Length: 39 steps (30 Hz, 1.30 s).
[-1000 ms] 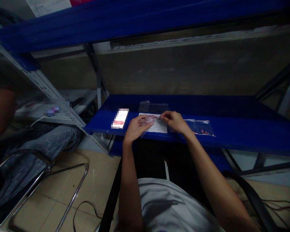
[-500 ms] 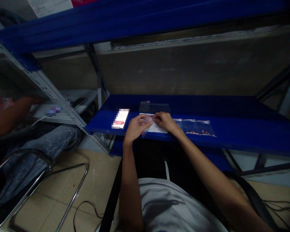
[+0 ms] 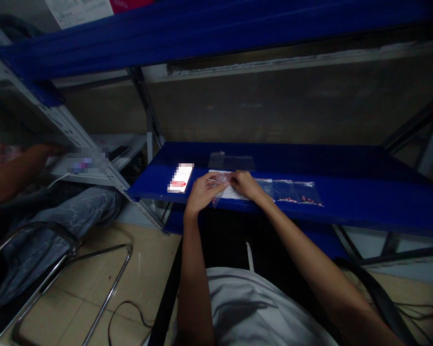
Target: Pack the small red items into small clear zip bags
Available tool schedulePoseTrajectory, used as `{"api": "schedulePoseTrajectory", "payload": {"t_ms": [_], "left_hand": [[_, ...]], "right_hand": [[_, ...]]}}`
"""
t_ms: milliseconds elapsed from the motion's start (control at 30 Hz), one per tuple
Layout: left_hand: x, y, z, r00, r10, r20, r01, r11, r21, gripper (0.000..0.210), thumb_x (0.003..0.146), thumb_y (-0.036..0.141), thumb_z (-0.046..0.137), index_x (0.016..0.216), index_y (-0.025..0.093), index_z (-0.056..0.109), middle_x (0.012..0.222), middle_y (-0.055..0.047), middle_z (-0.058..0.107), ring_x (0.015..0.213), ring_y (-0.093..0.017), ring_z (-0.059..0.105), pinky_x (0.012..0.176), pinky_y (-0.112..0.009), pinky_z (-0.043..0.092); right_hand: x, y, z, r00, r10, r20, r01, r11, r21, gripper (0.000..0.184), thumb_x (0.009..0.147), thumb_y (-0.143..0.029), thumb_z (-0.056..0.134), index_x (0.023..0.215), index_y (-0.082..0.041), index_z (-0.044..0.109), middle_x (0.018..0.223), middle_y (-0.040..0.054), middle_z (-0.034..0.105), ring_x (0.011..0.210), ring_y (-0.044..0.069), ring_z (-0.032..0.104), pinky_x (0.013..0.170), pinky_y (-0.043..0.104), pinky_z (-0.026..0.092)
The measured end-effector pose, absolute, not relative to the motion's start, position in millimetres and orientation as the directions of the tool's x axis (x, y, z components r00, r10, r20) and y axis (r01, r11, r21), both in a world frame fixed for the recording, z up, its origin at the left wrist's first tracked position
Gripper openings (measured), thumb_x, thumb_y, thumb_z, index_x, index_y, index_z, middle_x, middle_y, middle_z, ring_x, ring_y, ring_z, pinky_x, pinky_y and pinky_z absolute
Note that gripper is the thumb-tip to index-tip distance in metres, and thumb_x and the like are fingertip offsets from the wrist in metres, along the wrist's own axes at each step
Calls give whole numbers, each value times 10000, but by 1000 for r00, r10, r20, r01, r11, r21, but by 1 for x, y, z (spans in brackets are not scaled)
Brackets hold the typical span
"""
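Observation:
A small clear plastic bag (image 3: 218, 197) is held in my left hand (image 3: 202, 193), its thumb and fingers closed on it; a few small pinkish pieces show at its lower corner. My right hand (image 3: 248, 184) is closed in a pinch at the bag's right side, over the white sheet (image 3: 235, 193). What its fingertips grip is too small to make out. Right of my wrists lies a clear zip bag (image 3: 305, 192) with several pink bead-like pieces along its bottom; another bag partly overlaps it. Behind my hands are flat clear bags (image 3: 239, 162).
A lit phone (image 3: 181, 178) lies left of my hands on the blue shelf (image 3: 364, 192). An upper blue beam (image 3: 216, 33) crosses above. On the left, another person's arm (image 3: 18, 170) reaches over a pale table beside a metal chair frame (image 3: 104, 298).
My right hand has shifted slightly left and down, nearer my left fingers. My left hand keeps hold of the bag. The whole view has moved a little.

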State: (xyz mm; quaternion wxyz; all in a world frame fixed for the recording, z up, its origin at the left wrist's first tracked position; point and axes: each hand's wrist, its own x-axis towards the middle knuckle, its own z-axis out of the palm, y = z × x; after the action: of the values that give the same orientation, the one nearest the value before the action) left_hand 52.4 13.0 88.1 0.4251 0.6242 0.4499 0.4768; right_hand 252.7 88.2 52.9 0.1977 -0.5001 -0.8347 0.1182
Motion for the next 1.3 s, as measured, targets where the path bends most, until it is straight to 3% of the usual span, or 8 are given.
{"api": "schedulePoseTrajectory", "payload": {"t_ms": [233, 333, 467, 733, 933, 1133, 1300], "left_hand": [[51, 12, 87, 130, 973, 191, 155, -210, 965, 452, 805, 454, 839, 1143, 171, 742, 1086, -109, 780, 955, -219, 729, 738, -267, 564], [51, 12, 86, 140, 976, 168, 166, -190, 968, 482, 800, 492, 834, 1155, 181, 742, 1067, -107, 777, 938, -230, 730, 645, -244, 549], [52, 12, 84, 180, 960, 215, 161, -244, 956, 460, 792, 450, 850, 1158, 189, 753, 1075, -97, 779, 949, -220, 736, 745, -272, 577], [58, 13, 85, 246, 944, 219, 55, -239, 969, 466, 793, 421, 853, 1169, 167, 746, 1049, -91, 786, 993, -236, 752, 888, -322, 584], [55, 15, 80, 205, 959, 195, 67, -212, 975, 476, 780, 412, 856, 1151, 137, 739, 1054, -108, 782, 978, -234, 751, 876, -328, 581], [52, 15, 81, 169, 969, 181, 87, -198, 976, 473, 774, 426, 861, 1129, 136, 745, 1064, -123, 788, 988, -241, 751, 879, -338, 584], [51, 16, 81, 160, 968, 192, 98, -210, 973, 438, 788, 419, 855, 1119, 151, 752, 1075, -118, 794, 1012, -249, 754, 907, -348, 585]], "right_hand": [[262, 82, 62, -352, 893, 280, 747, 449, -490, 160, 936, -119, 597, 945, -144, 755, 987, 128, 768, 912, 216, 682, 824, 269, 434], [268, 70, 76, -274, 899, 342, 631, 436, -641, 143, 949, -245, 624, 909, -164, 736, 905, 87, 768, 825, 206, 667, 769, 281, 439], [268, 52, 98, -276, 874, 400, 454, 486, -747, 215, 943, -375, 634, 915, -188, 735, 878, 60, 769, 826, 207, 669, 748, 291, 449], [256, 46, 123, -455, 813, 363, 467, 565, -680, 224, 938, -344, 615, 895, -204, 784, 947, 66, 788, 878, 223, 685, 765, 304, 449], [269, 53, 105, -354, 863, 362, 482, 499, -720, 227, 964, -329, 573, 998, -187, 748, 891, 55, 770, 754, 192, 658, 703, 286, 450], [270, 72, 69, -319, 899, 299, 693, 437, -573, 203, 909, -114, 599, 990, -175, 775, 974, 92, 799, 880, 218, 706, 783, 278, 456], [258, 79, 56, -337, 907, 251, 784, 418, -458, 237, 963, -140, 596, 1111, -174, 778, 1093, 137, 771, 995, 235, 704, 858, 274, 455]]}}
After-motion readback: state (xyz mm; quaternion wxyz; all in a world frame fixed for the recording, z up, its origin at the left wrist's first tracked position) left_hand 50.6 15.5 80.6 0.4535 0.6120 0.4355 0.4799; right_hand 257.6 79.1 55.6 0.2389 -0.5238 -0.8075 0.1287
